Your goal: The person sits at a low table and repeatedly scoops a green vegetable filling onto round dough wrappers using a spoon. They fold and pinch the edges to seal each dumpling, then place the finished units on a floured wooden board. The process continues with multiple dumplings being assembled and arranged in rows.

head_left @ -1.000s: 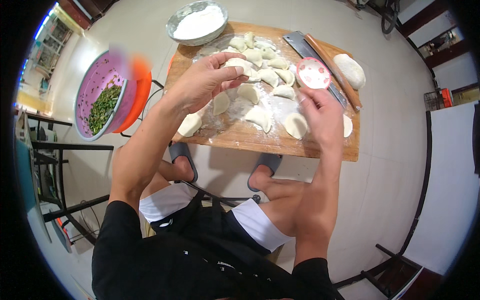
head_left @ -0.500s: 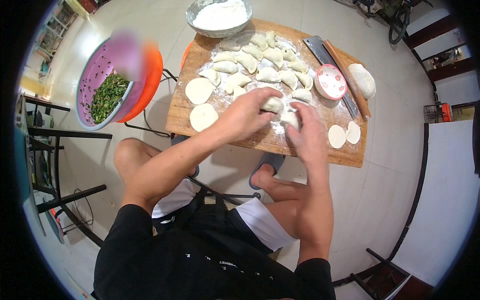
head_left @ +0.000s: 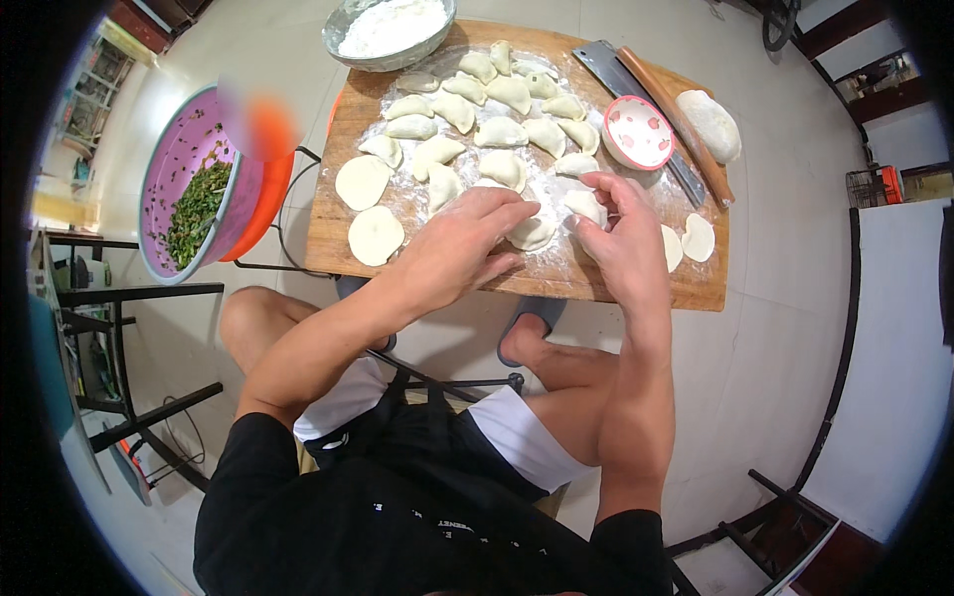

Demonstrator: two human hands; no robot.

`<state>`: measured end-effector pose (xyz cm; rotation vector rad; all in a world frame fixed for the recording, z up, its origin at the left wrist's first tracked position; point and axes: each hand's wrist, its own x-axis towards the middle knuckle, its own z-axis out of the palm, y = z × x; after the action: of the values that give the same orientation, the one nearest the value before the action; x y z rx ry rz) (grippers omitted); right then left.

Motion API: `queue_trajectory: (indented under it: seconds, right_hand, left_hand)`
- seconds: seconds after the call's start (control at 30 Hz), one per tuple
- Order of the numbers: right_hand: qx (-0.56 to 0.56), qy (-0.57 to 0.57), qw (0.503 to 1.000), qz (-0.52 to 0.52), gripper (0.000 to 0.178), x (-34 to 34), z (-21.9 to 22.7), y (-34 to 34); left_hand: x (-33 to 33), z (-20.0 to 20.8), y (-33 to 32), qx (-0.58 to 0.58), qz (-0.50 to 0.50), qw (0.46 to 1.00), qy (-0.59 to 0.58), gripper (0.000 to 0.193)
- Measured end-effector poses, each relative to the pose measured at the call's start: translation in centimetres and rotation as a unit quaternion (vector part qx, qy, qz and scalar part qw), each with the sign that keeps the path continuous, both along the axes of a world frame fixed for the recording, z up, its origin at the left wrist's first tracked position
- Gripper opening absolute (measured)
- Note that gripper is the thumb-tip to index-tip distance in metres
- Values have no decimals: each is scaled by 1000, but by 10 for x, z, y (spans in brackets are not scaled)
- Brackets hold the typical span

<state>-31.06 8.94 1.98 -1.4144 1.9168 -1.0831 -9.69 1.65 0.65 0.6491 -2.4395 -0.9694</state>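
Standing here watching someone at a floury wooden bench (head_left: 696,290), and wow, that's a lot of dumplings. The right hand (head_left: 633,233) has a pale dumpling (head_left: 583,207) pinched between thumb and fingers, over the near side of the bench. The left hand (head_left: 459,243) has a looser grip, thumb and fingers spread, fingertips right at a flat dumpling (head_left: 533,234) lying just left of the pinched one; can't tell if they're actually touching. Loads of finished ones (head_left: 500,132) sit farther back. Two dough rounds (head_left: 364,183) are on the left, two more (head_left: 699,238) on the right. Far left there's a flour bowl (head_left: 388,62); to the right a small bowl (head_left: 637,131), cleaver (head_left: 604,72), rolling pin (head_left: 676,129) and dough lump (head_left: 710,127). Off left, a purple basin (head_left: 177,134) holds chopped greens (head_left: 201,204).
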Motion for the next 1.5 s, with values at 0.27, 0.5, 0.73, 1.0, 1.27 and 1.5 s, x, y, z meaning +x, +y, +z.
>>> queue_trajectory:
  seconds: [0.27,0.5,0.73,1.0,1.27,1.5]
  right_hand:
    - [25,79,992,93,42,10,-2,-23]
    - [6,76,997,30,30,6,1,-23]
    - [31,-10,996,-81,29,-25,9,-7]
    - [135,81,987,-10,36,-40,10,18]
    - [166,151,974,17,30,-19,15,5]
    - [132,183,974,-2,21,-25,3,8]
  left_hand:
    - [-2,-5,-4,-46,-21,999,-11,36]
    - [5,11,-40,-91,63,994,-4,31]
    - [-2,11,-64,-146,27,988,-35,29]
    - [8,12,-51,-98,2,995,3,36]
    - [23,34,-43,-66,16,996,51,37]
    - [47,39,-39,-26,27,999,27,37]
